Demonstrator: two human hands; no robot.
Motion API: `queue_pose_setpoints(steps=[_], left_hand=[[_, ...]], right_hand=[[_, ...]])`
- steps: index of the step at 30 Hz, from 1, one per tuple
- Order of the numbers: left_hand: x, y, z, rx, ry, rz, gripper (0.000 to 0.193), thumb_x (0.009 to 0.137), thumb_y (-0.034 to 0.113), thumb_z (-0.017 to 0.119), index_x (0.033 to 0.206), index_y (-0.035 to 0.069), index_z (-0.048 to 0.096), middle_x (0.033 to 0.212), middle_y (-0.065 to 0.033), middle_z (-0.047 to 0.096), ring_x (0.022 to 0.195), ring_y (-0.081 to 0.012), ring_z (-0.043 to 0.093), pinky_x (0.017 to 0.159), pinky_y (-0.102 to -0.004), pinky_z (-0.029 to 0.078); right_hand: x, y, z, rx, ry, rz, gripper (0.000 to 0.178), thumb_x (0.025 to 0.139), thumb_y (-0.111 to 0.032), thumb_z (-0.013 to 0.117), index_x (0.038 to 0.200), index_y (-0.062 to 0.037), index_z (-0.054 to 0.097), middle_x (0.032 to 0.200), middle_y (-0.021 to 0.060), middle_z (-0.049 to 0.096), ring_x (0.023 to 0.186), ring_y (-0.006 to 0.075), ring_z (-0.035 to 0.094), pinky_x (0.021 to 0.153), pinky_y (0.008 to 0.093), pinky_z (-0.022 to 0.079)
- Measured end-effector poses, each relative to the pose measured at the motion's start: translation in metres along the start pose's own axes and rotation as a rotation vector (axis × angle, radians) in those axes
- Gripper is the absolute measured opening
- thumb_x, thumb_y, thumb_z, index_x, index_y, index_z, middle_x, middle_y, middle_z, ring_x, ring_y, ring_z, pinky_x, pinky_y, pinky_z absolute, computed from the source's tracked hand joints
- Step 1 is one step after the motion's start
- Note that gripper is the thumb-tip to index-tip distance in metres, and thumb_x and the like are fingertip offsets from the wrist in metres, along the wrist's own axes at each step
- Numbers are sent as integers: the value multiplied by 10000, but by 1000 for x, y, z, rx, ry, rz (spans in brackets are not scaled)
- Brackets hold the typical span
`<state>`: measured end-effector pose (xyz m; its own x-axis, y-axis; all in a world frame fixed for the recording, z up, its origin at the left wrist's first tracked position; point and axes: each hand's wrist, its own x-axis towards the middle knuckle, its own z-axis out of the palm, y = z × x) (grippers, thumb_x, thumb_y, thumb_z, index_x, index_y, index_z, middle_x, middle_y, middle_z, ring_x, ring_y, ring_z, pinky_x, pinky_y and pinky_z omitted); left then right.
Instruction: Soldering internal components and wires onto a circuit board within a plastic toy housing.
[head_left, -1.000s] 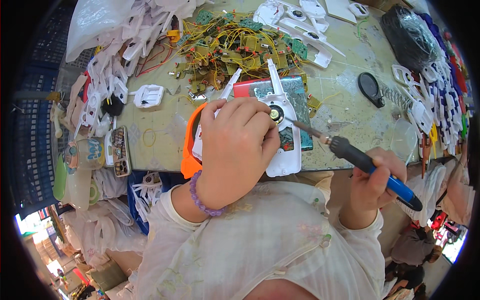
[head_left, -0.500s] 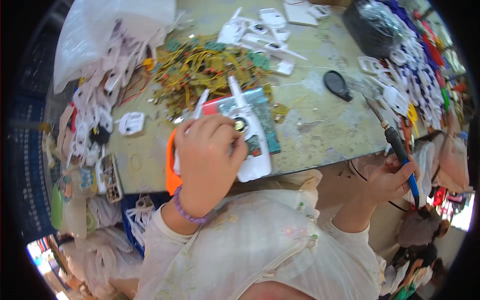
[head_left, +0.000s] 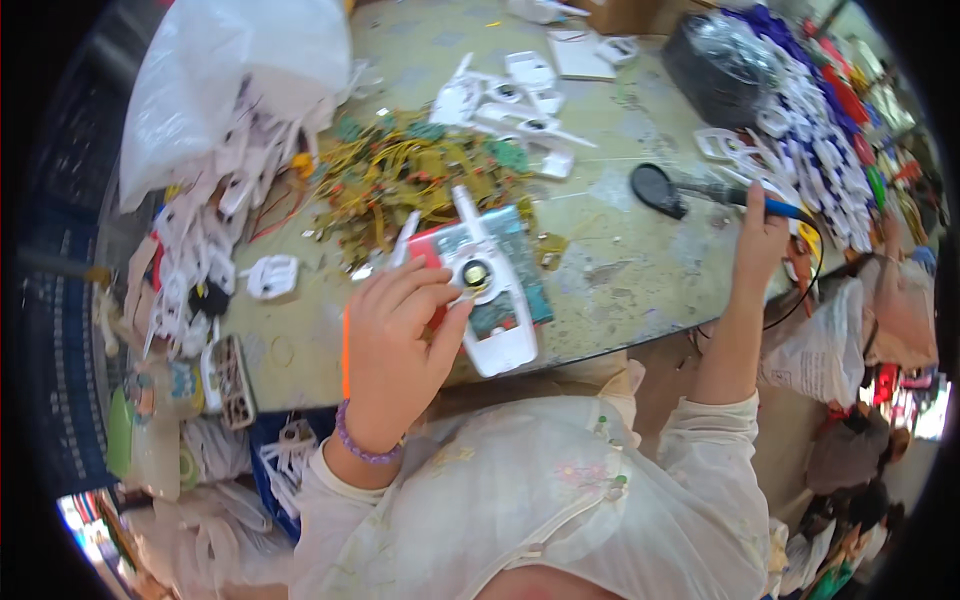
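Observation:
My left hand (head_left: 395, 345) bends over the left side of a white plastic housing (head_left: 505, 350), its thumb and fingertips drawn together at the edge. Set in that housing is a round metal disc (head_left: 475, 275), close to the fingertips. Underneath lies a teal and red flat piece (head_left: 535, 285). A strip of orange (head_left: 346, 355) shows beside my left hand, mostly hidden by it. At the right, my right hand (head_left: 762, 235) is closed round a soldering iron (head_left: 785, 209) with a black and blue handle. Its tip end reaches the round black dish (head_left: 655, 188).
Beyond the housing spreads a heap of circuit boards with yellow wires (head_left: 410, 165). White plastic parts (head_left: 515, 100) lie farther back. A white bag (head_left: 235, 80) stands far left, a black-wrapped bundle (head_left: 720, 65) far right. The iron's cord (head_left: 808, 285) hangs past the table edge.
My right hand has carried the soldering iron forward over the table, from upright to nearly level, with its tip end now at the black dish. My left hand has uncovered more of the disc.

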<state>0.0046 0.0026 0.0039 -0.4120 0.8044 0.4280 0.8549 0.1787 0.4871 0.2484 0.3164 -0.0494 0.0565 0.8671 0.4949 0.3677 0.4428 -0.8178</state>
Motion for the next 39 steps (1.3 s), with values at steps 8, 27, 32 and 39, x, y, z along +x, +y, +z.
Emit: queue_pose_setpoints(steps=[8,27,32,39], left_hand=[[-46,-28,-32,-90,58,34,226,711,93,743,915,72,649,952,-74,656,904,-281,611,772,-388,460],[-55,-57,-59,381,61,467,247,715,124,656,960,147,679,983,8,650,954,-155,639,993,-446,382],[-61,-72,-61,444,57,609,160,761,128,637,916,112,675,979,-10,636,1004,-144,622,966,-424,429],[-64,-93,-56,428,-24,586,161,768,131,619,912,111,686,1048,-14,626,1045,-161,599,968,-404,429]], right_hand=[[-167,-71,11,562,-360,286,275,949,-137,527,1195,-27,478,678,-39,420,563,46,380,477,193,302],[-193,-174,54,154,-564,-887,409,731,-29,726,1132,-43,645,978,155,638,763,261,631,641,320,523],[-208,-180,62,163,-553,-1117,406,665,-82,616,1066,-33,657,980,126,616,811,255,613,670,343,524],[-233,-181,79,294,-640,-1135,417,652,-114,586,1042,26,633,979,126,592,879,267,597,743,394,528]])
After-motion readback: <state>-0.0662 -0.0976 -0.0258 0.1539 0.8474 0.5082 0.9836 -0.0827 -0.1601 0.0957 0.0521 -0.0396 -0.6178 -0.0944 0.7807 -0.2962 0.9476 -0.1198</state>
